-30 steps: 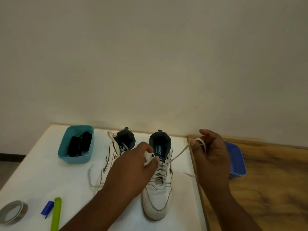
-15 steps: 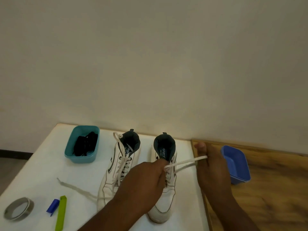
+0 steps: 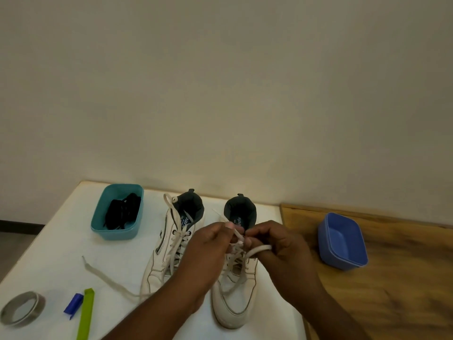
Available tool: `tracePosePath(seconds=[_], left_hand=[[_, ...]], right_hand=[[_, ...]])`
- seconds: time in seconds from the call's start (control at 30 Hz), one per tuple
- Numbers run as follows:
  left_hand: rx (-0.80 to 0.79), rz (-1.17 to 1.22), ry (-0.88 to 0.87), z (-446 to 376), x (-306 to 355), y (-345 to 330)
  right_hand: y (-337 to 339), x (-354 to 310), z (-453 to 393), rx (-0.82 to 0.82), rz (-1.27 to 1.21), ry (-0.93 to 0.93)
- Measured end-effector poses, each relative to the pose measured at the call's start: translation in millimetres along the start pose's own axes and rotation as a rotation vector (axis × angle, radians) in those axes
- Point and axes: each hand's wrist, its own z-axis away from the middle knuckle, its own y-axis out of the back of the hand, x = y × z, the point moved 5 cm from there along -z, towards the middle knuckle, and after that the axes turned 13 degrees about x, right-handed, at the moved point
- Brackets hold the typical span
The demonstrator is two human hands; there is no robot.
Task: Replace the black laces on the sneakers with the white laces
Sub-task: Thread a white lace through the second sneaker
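Observation:
Two white sneakers stand side by side on the white table, toes toward me. The right sneaker (image 3: pixel 235 303) carries a white lace (image 3: pixel 257 250), and both hands meet over its upper eyelets. My left hand (image 3: pixel 208 251) pinches one end of that lace, which sticks up past its thumb. My right hand (image 3: pixel 282 251) grips a loop of the same lace. The left sneaker (image 3: pixel 169 246) is laced in white; one long end (image 3: pixel 107 278) trails left across the table. The black laces (image 3: pixel 122 213) lie in a teal tub (image 3: pixel 115 233).
An empty blue tub (image 3: pixel 343 241) sits on the wooden table to the right. At the front left lie a roll of grey tape (image 3: pixel 22 307), a small blue clip (image 3: pixel 73 305) and a green strip (image 3: pixel 87 315). A plain wall (image 3: pixel 220 94) stands behind.
My right hand has come in from the right edge of the white table to the tongue of the right sneaker. The stretched lace is now gathered in a loop between both hands.

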Motion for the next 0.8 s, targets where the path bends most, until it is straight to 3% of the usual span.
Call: tracePosePath(seconds=[0.1,0.17,0.23,0.33,0.47,0.6,0.8], left_hand=[[0.037,-0.013,-0.014,-4,-6,2],[0.039,-0.236,-0.178,-4,-7,1],[0.038,-0.423,-0.324,-3,-8,-1],[-0.026,-0.46,-0.348,0,-10,-7],[-0.084,-0.46,-0.335,4,-16,-17],[-0.095,-0.338,-0.277,-1,-22,-16],[-0.059,-0.371,-0.266,-7,-24,-10]], right_hand=[[-1,15,4,-0.22,0.234,0.038],[1,25,9,-0.323,0.391,0.067],[7,26,5,-0.196,0.403,0.044],[1,12,-3,-0.04,0.112,-0.116],[-17,5,-1,0.003,0.162,-0.021],[-26,16,0,-0.015,0.022,-0.185],[-34,16,-2,-0.066,0.001,-0.228]])
